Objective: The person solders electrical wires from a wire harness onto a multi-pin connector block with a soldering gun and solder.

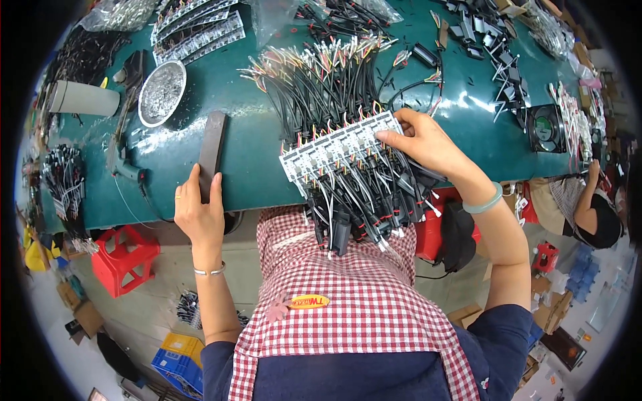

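Note:
A white circuit board panel [338,148] lies at a slant near the table's front edge. Many black cables with stripped, coloured wire ends [321,77] fan out beyond it. On its near side, more black cables and connectors [354,194] hang over the edge toward my apron. The panel's right end is pinched between the thumb and fingers of my right hand [431,144]. To the left, a dark grey flat bar [212,142] rests on the table, its near end between the thumb and forefinger of my left hand [199,210].
A white bowl of metallic bits [162,93] and a soldering iron [127,164] with a cord are on the left. Further circuit panels [200,37] sit at the back. Black plastic parts [505,67] and a small fan [546,128] are on the right. A red stool [126,259] stands below left.

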Action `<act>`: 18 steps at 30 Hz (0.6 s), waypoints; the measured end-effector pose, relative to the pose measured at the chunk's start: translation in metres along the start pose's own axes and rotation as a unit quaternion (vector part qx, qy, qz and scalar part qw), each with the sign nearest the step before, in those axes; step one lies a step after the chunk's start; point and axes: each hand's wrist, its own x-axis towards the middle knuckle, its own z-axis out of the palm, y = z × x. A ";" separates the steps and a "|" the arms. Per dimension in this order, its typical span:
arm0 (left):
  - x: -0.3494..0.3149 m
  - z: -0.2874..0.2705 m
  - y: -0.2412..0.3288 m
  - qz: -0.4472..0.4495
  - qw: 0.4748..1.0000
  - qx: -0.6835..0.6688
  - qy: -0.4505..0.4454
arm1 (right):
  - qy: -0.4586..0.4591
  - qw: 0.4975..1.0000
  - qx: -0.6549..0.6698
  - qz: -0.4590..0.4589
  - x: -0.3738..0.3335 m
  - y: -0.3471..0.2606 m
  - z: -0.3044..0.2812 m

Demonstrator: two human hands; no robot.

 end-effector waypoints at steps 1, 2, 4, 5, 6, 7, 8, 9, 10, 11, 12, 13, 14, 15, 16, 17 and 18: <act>0.001 0.000 0.002 0.005 1.000 0.012 -0.002 | -0.018 0.999 0.047 0.010 -0.001 -0.003 -0.001; 0.002 -0.001 0.006 0.010 1.000 0.025 -0.004 | -0.019 0.999 0.042 0.009 -0.002 -0.003 -0.001; 0.008 -0.007 0.021 0.024 1.000 -0.008 0.004 | 0.004 1.000 0.021 -0.004 -0.005 -0.003 -0.001; 0.009 -0.007 0.031 0.042 0.998 -0.040 0.010 | 0.012 1.000 -0.013 0.005 -0.007 -0.004 -0.001; 0.004 -0.005 0.043 0.021 0.994 -0.109 0.009 | 0.011 1.000 -0.015 0.005 -0.010 -0.006 0.000; -0.001 -0.004 0.057 -0.001 0.985 -0.168 -0.027 | 0.033 0.998 -0.046 -0.017 -0.013 -0.007 0.000; -0.007 -0.004 0.070 -0.025 0.973 -0.223 -0.061 | 0.052 0.995 -0.076 -0.041 -0.013 -0.008 0.001; -0.008 -0.005 0.085 -0.082 0.952 -0.264 -0.129 | 0.026 0.997 -0.064 -0.035 -0.013 -0.010 0.001; -0.007 -0.006 0.095 -0.136 0.922 -0.305 -0.195 | 0.026 0.997 -0.066 -0.034 -0.013 -0.007 0.001; -0.009 0.004 0.096 -0.056 0.945 -0.255 -0.199 | 0.021 0.998 -0.031 -0.048 -0.014 -0.002 0.003; -0.009 0.005 0.102 -0.057 0.944 -0.257 -0.198 | 0.017 0.998 0.003 -0.062 -0.015 0.002 0.005; -0.009 0.007 0.110 -0.040 0.945 -0.261 -0.194 | 0.007 0.999 0.016 -0.048 -0.016 0.003 0.006; -0.009 0.009 0.115 -0.023 0.945 -0.265 -0.190 | 0.005 0.999 0.015 -0.050 -0.018 0.001 0.006; -0.011 0.011 0.116 -0.010 0.946 -0.256 -0.197 | 0.004 0.999 0.043 -0.025 -0.020 -0.002 0.006; -0.012 0.012 0.118 -0.009 0.946 -0.256 -0.197 | 0.005 0.997 0.072 0.000 -0.023 -0.004 0.007; -0.013 0.012 0.121 -0.006 0.947 -0.266 -0.179 | 0.020 0.994 0.106 -0.036 -0.023 0.000 0.010; -0.014 0.012 0.122 -0.003 0.948 -0.276 -0.161 | 0.020 0.993 0.107 -0.036 -0.023 -0.002 0.012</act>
